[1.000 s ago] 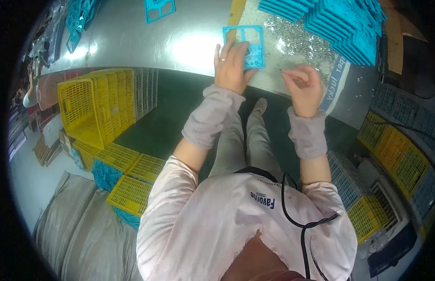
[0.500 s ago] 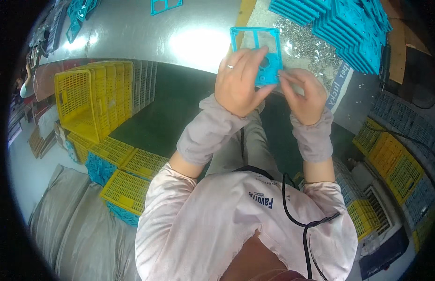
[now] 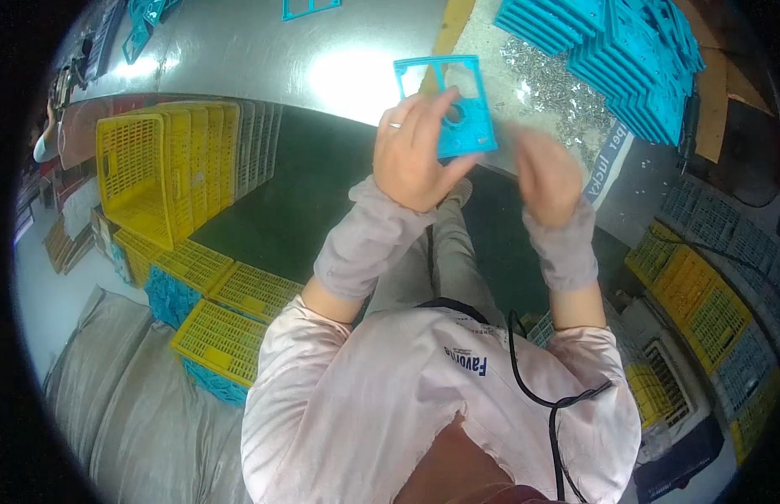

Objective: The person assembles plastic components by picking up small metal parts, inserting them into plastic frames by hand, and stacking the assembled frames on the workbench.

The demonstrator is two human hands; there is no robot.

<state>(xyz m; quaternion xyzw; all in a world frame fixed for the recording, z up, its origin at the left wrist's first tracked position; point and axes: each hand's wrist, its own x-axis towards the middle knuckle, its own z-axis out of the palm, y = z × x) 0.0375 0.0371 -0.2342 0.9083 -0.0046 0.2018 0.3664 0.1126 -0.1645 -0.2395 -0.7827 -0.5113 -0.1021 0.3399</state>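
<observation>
A turquoise plastic frame [image 3: 470, 130] with two window openings and a round hole is gripped by my left hand [image 3: 413, 151], thumb along its lower edge and fingers over its left side. My right hand [image 3: 548, 172] is just right of the frame, apart from it and smeared by motion; whether its fingers hold anything cannot be seen. Beyond that hand, many small shiny metal pieces [image 3: 545, 88] lie spread on a pale sheet on the table.
Stacked turquoise frames [image 3: 625, 71] stand at the far right of the metal table [image 3: 238, 63]. Another turquoise frame [image 3: 310, 7] lies at the far edge of view. Yellow crates [image 3: 133, 172] stand at left, more yellow and grey crates [image 3: 701, 311] at right. A black cable [image 3: 545, 403] hangs over my shirt.
My right hand has come away from the frame's right edge, where its fingertips were pinched. My left hand has carried the frame slightly left and tilted it.
</observation>
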